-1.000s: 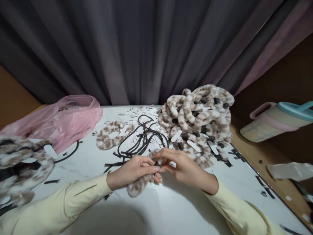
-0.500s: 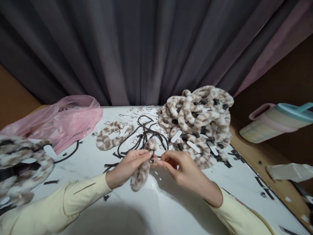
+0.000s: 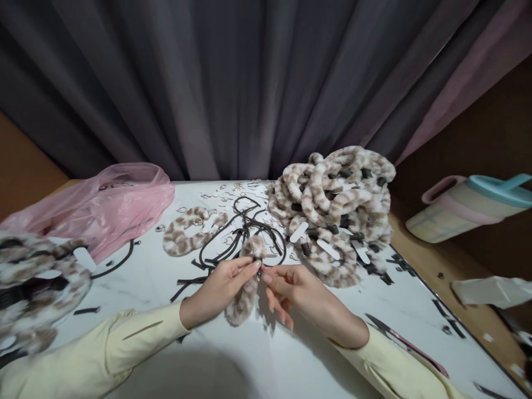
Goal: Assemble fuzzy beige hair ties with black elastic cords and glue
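Dark curtains hang across the top of the frame, behind a white worktop. At far left lies a heap of mottled furry loops, with a pink plastic bag above it. Left of centre rests a flat furry loop, beside tangled black cords.

At lower centre, the left hand has thumb and fingers closed on a furry piece. This piece lies between the two hands, its long axis steep in the frame, top leaning right. The left hand overlaps it; the fingertips of the right hand meet its right edge at a small dark part, though whether they grip anything I cannot tell. It looks plush, blotched cream and brownish grey.

Further right come a large pile of furry rings, pink-handled scissors and a lidded cup.
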The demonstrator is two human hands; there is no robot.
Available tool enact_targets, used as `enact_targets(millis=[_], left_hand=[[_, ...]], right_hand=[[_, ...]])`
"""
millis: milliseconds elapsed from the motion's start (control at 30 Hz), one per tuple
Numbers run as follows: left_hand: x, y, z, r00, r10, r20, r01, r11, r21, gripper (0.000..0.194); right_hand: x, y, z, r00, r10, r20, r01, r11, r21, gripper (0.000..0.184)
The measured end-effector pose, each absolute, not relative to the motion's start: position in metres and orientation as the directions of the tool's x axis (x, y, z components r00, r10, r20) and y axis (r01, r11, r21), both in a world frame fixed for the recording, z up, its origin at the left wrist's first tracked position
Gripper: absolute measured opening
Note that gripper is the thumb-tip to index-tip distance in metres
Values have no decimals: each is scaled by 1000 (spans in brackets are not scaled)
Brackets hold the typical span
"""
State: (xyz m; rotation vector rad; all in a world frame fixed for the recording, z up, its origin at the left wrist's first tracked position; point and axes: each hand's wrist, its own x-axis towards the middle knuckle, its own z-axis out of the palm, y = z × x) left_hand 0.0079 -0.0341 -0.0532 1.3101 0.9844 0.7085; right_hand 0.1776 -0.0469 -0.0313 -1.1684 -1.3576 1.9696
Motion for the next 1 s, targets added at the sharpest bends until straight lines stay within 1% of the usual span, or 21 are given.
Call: enact_targets(millis=[133, 267, 367, 533, 700, 800, 900, 1000], left_hand=[[9, -33, -53, 413, 889, -196, 103, 169, 980, 34], [8, -32, -55, 388, 905, -171, 170, 112, 979, 33], [6, -33, -55, 387, 913, -126, 291, 9, 957, 32], [6, -36, -51, 376, 927, -10, 484, -187, 855, 35], [6, -36, -50, 384, 923, 12, 548, -238, 802, 35], [6, -35, -50, 392, 919, 26, 562, -262, 785, 35], [6, -34, -49, 396, 917, 43, 564, -280, 777, 34], [7, -34, -50, 370, 929, 4, 517, -209, 830, 34]], right_hand=[[176, -48, -33, -483, 789, -379, 133, -361, -923, 43], [175, -49, -36, -420, 835, -355, 232, -279, -932, 38], [175, -50, -40, -399, 860, -318, 309, -200, -930, 35], [175, -52, -40, -384, 897, -218, 427, -36, -903, 30], [175, -54, -39, -372, 928, -26, 575, 208, -791, 27], [175, -57, -44, -386, 920, 65, 626, 313, -714, 22], [176, -59, -50, -421, 902, 97, 678, 384, -627, 20], [177, -61, -52, -449, 889, 92, 735, 426, -528, 17]])
